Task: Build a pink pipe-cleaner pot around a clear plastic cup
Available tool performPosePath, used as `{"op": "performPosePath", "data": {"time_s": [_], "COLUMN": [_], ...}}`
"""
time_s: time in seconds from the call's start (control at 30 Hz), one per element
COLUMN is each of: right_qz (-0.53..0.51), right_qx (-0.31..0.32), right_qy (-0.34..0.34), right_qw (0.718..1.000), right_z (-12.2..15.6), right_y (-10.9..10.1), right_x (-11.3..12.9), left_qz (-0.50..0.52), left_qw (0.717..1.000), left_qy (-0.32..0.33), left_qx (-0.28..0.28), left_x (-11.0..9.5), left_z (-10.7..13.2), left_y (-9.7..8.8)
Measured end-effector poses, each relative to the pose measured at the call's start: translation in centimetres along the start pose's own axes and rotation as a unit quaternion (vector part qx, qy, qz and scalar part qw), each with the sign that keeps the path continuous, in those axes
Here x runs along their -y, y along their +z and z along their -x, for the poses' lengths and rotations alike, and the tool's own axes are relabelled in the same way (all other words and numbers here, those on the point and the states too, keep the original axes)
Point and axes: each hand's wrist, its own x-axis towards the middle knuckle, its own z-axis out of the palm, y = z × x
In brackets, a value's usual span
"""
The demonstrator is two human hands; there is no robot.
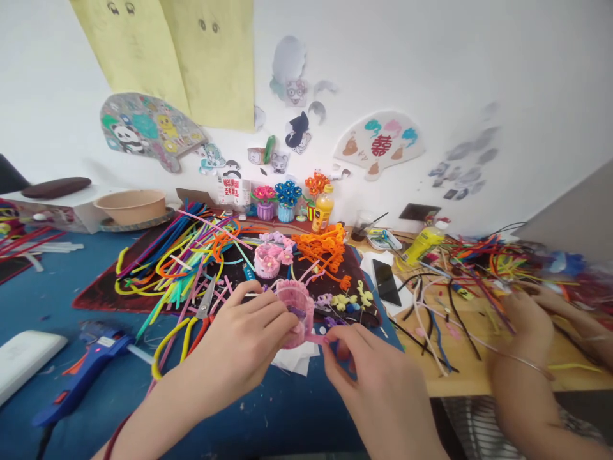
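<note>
My left hand (pixel 246 338) is closed around a small pink basket woven from pipe cleaners (pixel 297 306), held just above the blue table mat. My right hand (pixel 366 367) pinches the loose pink pipe-cleaner strand (pixel 317 338) that runs out from the basket's lower edge. A white scrap of paper (pixel 294 361) lies under the basket. Behind it sit another pink woven piece (pixel 268 259) and a heap of orange curled pipe cleaners (pixel 323 249).
A blue glue gun (pixel 83 374) and a white box (pixel 23 358) lie at the left. Scissors (pixel 207 300) rest among many coloured pipe cleaners (pixel 182 255). A black phone (pixel 385 281) lies right of centre. Another person's hands (pixel 527 326) work on the wooden table at right.
</note>
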Motion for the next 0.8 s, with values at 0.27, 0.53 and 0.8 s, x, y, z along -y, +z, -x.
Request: {"op": "performPosePath", "data": {"time_s": [0.27, 0.53, 0.8], "right_qz": [-0.063, -0.105, -0.127], "right_qx": [0.029, 0.034, 0.036], "right_qy": [-0.026, -0.020, -0.016], "right_qw": [0.997, 0.994, 0.991], "right_z": [-1.8, -2.3, -2.3], "right_y": [-0.3, -0.2, -0.4], "right_x": [0.4, 0.5, 0.7], "left_qz": [0.005, 0.054, 0.086], "left_qw": [1.000, 0.998, 0.995], "left_qy": [-0.007, -0.019, -0.033], "left_qx": [0.015, 0.023, 0.040], "left_x": [-0.3, -0.3, -0.3], "left_z": [0.2, 0.2, 0.4], "left_y": [-0.1, -0.4, -0.6]}}
